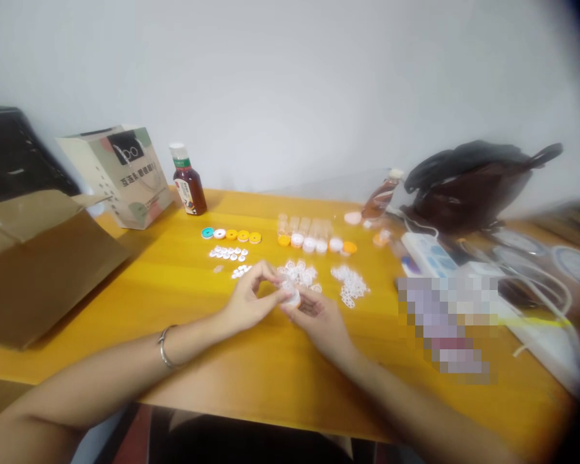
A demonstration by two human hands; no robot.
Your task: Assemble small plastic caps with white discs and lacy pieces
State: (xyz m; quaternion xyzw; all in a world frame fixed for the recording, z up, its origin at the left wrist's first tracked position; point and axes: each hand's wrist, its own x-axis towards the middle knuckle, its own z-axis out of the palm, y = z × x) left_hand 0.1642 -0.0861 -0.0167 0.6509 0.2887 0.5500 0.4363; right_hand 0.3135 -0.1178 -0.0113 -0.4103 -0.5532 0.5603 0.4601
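Head view, centre: my left hand [252, 299] and right hand [323, 317] pinch a cap [293, 298]. White bits [350, 284] lie right of centre.

A thin, shiny, silver-coloured metal bracelet [162, 348] circles the left forearm [111, 370], a narrow rounded band whose finer detail is blurred. Beyond the bracelet, the left hand [249, 301] is bare, as is the forearm on its elbow side. Well to the bracelet's right, the right hand [326, 327] and right forearm [410, 403] are bare too. Below and right of the bracelet, plain black cloth [241, 444] shows at the lap.
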